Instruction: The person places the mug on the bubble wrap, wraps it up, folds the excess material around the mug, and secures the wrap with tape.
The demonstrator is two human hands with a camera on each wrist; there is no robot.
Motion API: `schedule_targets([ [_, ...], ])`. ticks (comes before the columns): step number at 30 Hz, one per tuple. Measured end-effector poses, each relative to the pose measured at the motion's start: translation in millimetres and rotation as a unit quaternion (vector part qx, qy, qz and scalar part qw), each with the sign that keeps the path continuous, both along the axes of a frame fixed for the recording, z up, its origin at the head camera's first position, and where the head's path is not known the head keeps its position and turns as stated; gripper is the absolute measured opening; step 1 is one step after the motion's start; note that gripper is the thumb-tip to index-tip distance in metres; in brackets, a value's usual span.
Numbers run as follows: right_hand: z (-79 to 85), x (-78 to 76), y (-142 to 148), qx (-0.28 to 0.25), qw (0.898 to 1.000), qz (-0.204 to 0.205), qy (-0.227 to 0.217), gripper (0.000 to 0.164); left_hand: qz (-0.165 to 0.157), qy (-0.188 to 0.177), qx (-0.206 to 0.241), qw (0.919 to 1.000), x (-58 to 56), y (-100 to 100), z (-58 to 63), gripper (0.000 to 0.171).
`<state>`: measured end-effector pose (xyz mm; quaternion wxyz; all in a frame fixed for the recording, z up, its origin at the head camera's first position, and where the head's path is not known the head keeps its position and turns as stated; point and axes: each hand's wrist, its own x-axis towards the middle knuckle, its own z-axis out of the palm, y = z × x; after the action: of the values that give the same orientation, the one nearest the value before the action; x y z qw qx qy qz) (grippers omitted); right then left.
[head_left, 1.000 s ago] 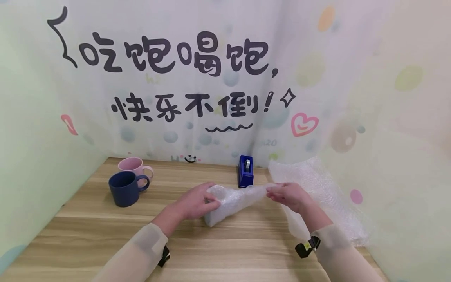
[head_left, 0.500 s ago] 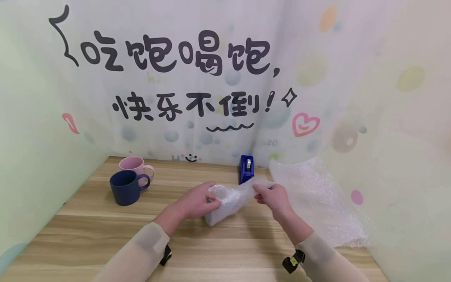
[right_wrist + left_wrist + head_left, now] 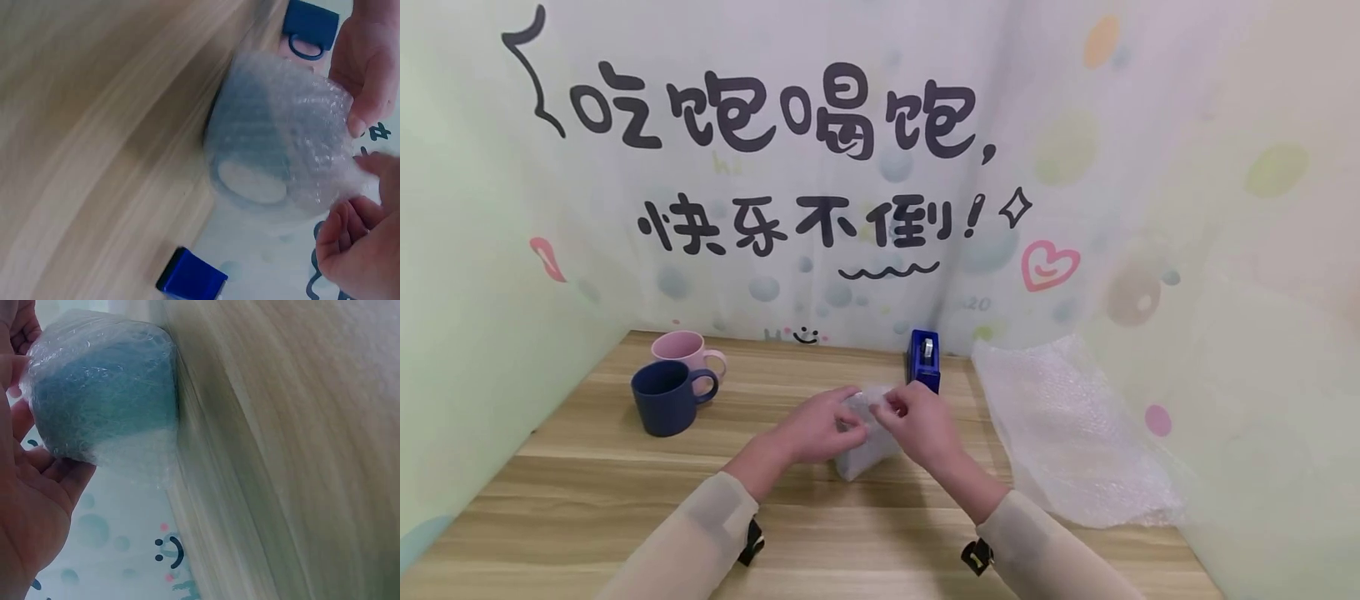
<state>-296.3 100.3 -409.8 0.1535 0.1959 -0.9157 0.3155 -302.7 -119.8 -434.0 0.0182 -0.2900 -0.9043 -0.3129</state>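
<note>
A blue mug (image 3: 106,394) wrapped in bubble wrap stands on the wooden table between my hands; its handle shows through the film in the right wrist view. My left hand (image 3: 816,427) grips the wrapped mug from the left, with thumb and fingers at its upper part. From the other side my right hand (image 3: 925,427) pinches the loose end of the bubble wrap (image 3: 325,169) and holds it over the mug's top. In the head view the hands cover much of the mug.
A navy mug (image 3: 664,400) and a pink mug (image 3: 677,344) stand at the back left. Behind my right hand is a blue tape dispenser (image 3: 924,357). A sheet of bubble wrap (image 3: 1075,442) lies along the right edge, near the wall.
My right hand has moved left, bringing the outstretched bubble wrap end in over the mug. My left hand has stayed in place on the mug.
</note>
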Motion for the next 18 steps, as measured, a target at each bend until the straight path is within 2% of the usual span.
schedule_targets([
  [5,4.4,-2.5,8.4,0.011,0.998,0.065,-0.018,0.03,-0.009,0.001,0.02,0.9998,-3.8,-4.2,-0.6,0.038],
  [12,0.4,-11.0,19.3,0.042,0.993,0.096,-0.05,0.016,0.017,-0.031,0.035,0.9988,-1.8,-6.7,-2.2,0.049],
  [15,-2.4,-13.6,21.3,0.033,0.992,0.101,-0.072,0.015,0.047,-0.015,0.053,0.9974,0.5,-8.3,-4.4,0.054],
  [18,-2.5,-12.7,22.1,0.042,0.991,0.09,-0.091,0.019,0.071,0.024,0.074,0.9944,0.3,-13.0,-3.3,0.057],
])
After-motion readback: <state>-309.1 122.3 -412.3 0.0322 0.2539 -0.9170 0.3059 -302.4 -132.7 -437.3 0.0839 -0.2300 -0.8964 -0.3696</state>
